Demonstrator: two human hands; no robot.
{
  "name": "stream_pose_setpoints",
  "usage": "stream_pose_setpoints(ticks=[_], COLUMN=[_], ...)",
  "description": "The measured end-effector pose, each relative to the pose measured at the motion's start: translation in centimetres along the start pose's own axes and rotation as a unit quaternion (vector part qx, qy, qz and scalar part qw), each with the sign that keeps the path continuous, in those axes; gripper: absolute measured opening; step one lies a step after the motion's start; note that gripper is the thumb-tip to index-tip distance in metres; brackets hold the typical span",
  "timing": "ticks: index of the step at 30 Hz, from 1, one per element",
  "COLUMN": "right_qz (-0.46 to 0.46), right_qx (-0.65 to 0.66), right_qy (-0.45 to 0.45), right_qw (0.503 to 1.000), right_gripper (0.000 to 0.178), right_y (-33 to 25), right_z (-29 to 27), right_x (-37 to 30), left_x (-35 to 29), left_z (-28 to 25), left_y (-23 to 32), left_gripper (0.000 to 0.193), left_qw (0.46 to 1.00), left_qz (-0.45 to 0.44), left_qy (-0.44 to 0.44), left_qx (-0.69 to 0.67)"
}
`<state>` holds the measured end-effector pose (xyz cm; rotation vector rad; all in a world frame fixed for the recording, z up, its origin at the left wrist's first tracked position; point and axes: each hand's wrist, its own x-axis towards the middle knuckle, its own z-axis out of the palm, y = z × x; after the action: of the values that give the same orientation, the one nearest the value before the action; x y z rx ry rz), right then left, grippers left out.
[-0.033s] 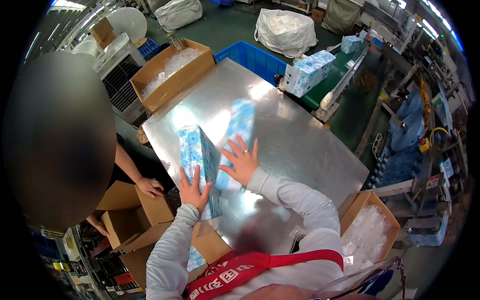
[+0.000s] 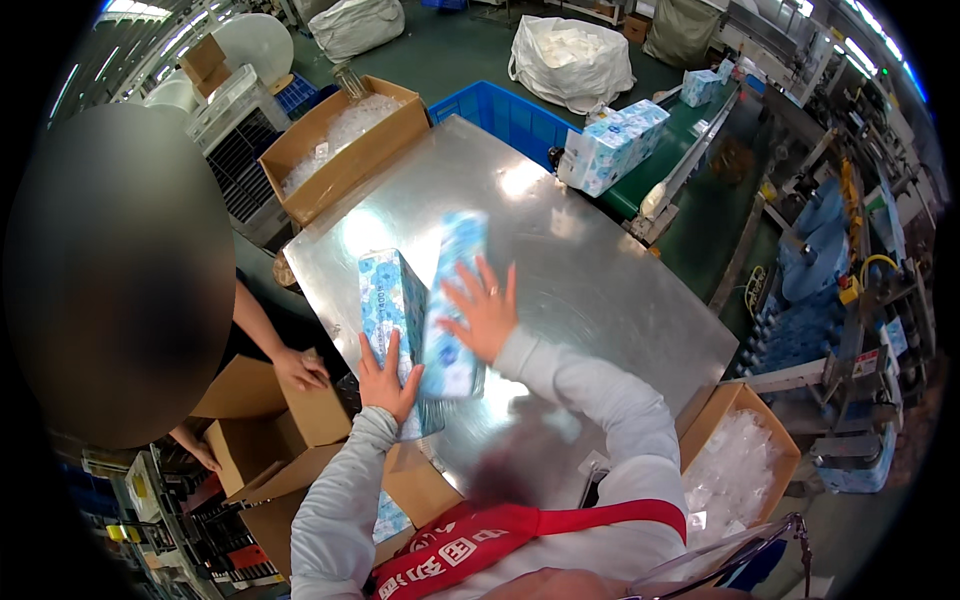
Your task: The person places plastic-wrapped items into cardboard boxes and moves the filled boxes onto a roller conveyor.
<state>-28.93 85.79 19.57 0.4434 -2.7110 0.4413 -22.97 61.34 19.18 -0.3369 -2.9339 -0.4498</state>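
Observation:
Two long blue-and-white floral packs, like wrapped tissue packs, lie on a shiny metal table. My left hand rests with spread fingers on the near part of the left pack. Beside it, the right pack is smeared by motion. My right hand lies open against that pack's right side, fingers apart, a ring on one finger. The two packs run nearly parallel, close together at their near ends.
At left, another person's hand touches an open cardboard box. Boxes of clear plastic pieces stand at far left and near right. Beyond the table are a blue crate and a conveyor carrying more floral packs.
The right pack has shifted left toward the left pack, its far end swinging round to lie more in line with it. My left hand and the left pack look unmoved.

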Motion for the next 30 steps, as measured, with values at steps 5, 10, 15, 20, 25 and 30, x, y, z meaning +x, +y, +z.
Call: stream_pose_setpoints(ticks=[5, 10, 15, 20, 25, 30], right_qz=[0.213, 0.363, 0.248, 0.177, 0.523, 0.611], right_qx=[-0.063, -0.067, -0.016, 0.271, 0.548, 0.555], right_qy=[0.064, -0.044, -0.017, 0.134, 0.033, -0.140], right_qw=[0.973, 0.928, 0.968, 0.937, 0.652, 0.547], right_gripper=[0.067, 0.072, 0.054, 0.046, 0.053, 0.073], right_y=[13.4, 20.9, 14.8, -3.1, -4.8, 0.2], right_z=[-1.0, -3.9, 0.4, -3.2, -5.2, -9.3], right_x=[12.8, 15.6, 6.2, -14.3, -28.1, -28.0], left_x=[0.5, 0.9, 2.0, -1.2, -8.2, -4.1], left_z=[-0.9, -1.7, -1.0, -2.6, -2.1, -0.4], left_y=[1.2, -0.1, -1.5, 1.6, 5.4, 2.2], left_gripper=[0.084, 0.113, 0.136, 0.133, 0.134, 0.124], left_qw=[0.998, 0.981, 0.962, 0.951, 0.946, 0.851], left_qz=[-0.051, -0.086, -0.154, -0.120, -0.011, -0.121], left_qy=[-0.026, 0.004, -0.098, -0.182, -0.215, -0.362], left_qx=[-0.028, -0.176, -0.204, -0.219, -0.243, -0.361])
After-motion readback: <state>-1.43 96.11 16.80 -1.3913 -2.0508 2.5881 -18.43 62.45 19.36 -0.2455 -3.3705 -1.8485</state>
